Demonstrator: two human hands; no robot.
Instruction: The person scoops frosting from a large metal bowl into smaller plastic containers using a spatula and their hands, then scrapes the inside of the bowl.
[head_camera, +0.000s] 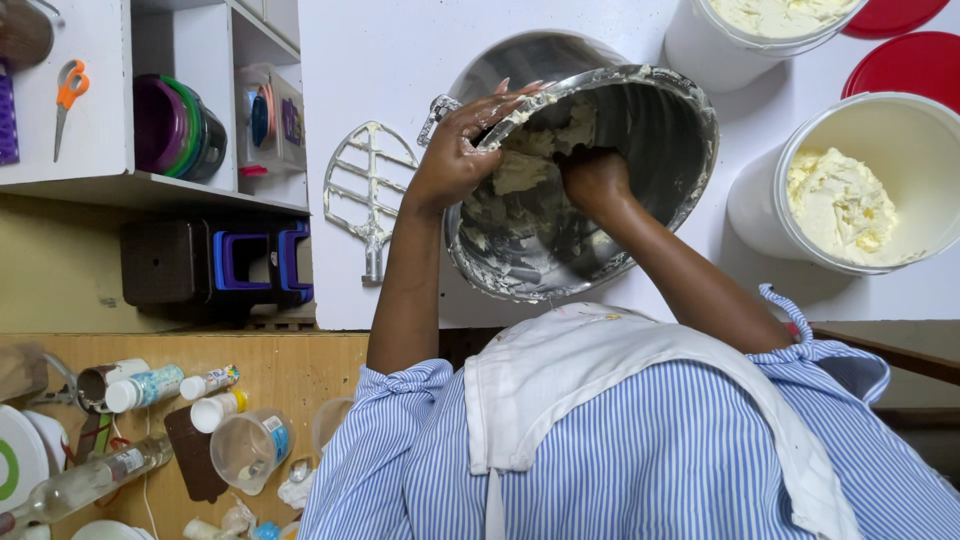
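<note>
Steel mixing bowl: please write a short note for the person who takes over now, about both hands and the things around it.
Left hand: grips the rim of the tilted round steel mixing bowl.
Right hand: inside the bowl, pressed into the pale yellow cream; its fingers are hidden.
Around: a smeared metal flat beater lies on the white table left of the bowl. A white plastic bucket on the right holds more cream.
Done: much of the bowl's wall is bare.
Left: lumps of cream stick to the wall and rim.

Left hand (462, 150) curled in a grip with fingers spread, right hand (595, 180) closed in a fist, both forearms reaching forward
</note>
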